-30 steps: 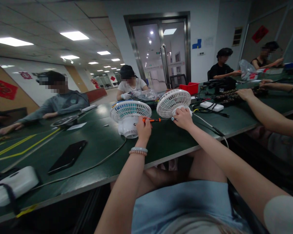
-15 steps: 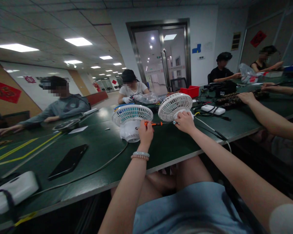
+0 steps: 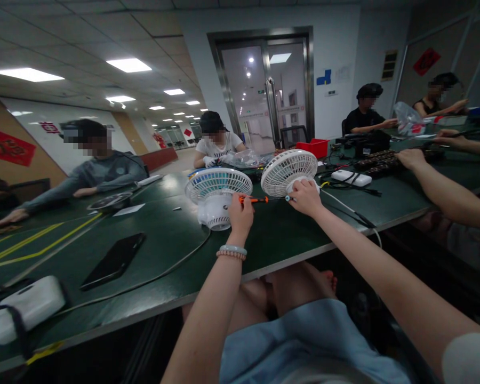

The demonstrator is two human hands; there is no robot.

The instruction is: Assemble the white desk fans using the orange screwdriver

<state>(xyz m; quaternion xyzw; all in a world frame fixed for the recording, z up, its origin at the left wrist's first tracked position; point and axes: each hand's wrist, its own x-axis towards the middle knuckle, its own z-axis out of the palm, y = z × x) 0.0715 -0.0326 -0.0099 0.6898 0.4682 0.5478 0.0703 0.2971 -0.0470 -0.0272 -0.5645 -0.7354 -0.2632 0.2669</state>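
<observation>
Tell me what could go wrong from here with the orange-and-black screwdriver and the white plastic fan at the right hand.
The orange-and-black screwdriver in the left hand points toward the right hand; a slip might jab it.

The thin white cord beside the round white plastic fan hangs over the dark green table's edge; a snag could drag it, perhaps the fan too.

- The screwdriver (image 3: pixel 259 200) has an orange-and-black handle, held roughly level between the fans, its thin shaft pointing right.
- A small light-blue piece (image 3: pixel 288 198) sits at the shaft's far end; whether they touch is too small to tell.
- The left fan (image 3: pixel 213 210) is white, upright on its slotted base, its round grille tilted upward over bluish colour.
- The right fan (image 3: pixel 282 176) is also white, grille tilted, its lower housing partly hidden.
</observation>
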